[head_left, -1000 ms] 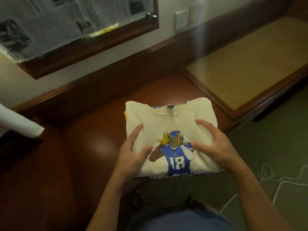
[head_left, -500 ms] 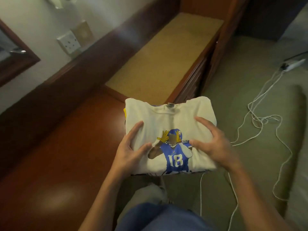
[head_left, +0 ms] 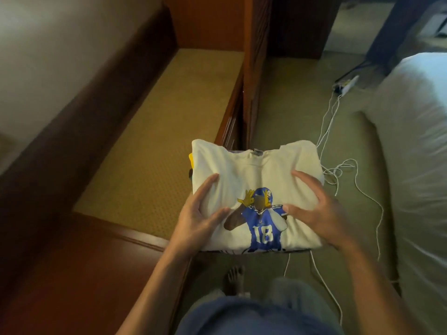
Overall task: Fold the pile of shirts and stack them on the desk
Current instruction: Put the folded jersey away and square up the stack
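While both hands, left (head_left: 200,221) and right (head_left: 321,216), clamp the folded shirt stack (head_left: 256,175) between spread fingers over the floor, the surface (head_left: 79,274) lies leftward, nearer the left hand.

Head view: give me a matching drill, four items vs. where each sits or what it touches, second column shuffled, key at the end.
Items
1. cream shirt
2. yellow garment
3. white cable
4. left hand

Places
A. loose on the carpet, right of the stack
B. top of the folded stack, number 18 print facing up
C. on the stack's left side, thumb on the print
D. peeking out under the stack's upper-left corner

Pairs: 1-B, 2-D, 3-A, 4-C
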A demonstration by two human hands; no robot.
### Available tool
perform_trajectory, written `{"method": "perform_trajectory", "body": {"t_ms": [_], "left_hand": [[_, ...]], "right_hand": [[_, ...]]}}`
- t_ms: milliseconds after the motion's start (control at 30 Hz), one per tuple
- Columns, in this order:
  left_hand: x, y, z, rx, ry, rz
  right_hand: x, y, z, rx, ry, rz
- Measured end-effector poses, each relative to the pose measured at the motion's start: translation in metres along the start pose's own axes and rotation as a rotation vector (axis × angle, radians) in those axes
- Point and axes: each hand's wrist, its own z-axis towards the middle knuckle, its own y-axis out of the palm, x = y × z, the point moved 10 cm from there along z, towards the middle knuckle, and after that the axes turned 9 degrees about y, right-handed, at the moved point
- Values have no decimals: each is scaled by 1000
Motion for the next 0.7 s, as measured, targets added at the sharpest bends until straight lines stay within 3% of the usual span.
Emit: {"method": "perform_trajectory", "body": {"t_ms": [333, 700], "left_hand": [[20, 95, 198, -195, 65, 60], [62, 202, 403, -159, 54, -21]], "right_hand": [[42, -105, 134, 149, 98, 88], [54, -249, 325, 146, 85, 81]]}}
